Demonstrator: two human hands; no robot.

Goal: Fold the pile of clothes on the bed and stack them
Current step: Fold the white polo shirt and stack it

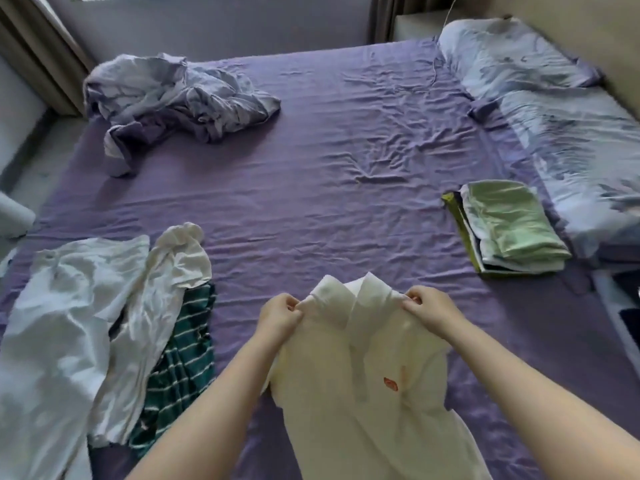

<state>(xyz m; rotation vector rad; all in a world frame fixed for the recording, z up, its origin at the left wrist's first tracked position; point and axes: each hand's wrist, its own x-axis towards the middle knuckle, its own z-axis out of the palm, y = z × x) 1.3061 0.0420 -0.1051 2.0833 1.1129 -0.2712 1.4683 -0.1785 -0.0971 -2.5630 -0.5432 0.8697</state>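
Holding a white shirt (367, 375) by its shoulders, both hands are raised over the near edge of the bed (311, 174). The left hand (278, 315) has its fingers curled and pinches the cloth just left of the collar; the right hand (427, 308) pinches it in the same way just right of the collar. The shirt hangs down between the forearms, front side up, with a small orange mark on the chest.

To the left lies the pile (86, 323) of unfolded clothes: white pieces on top and a green striped piece (180, 362) partly under them. On the right side of the bed, near the pillows (540, 98), stands the stack (509, 226) of folded clothes, with a light green piece on top. A crumpled blanket (173, 98) lies at the far left corner, well apart from the hands.
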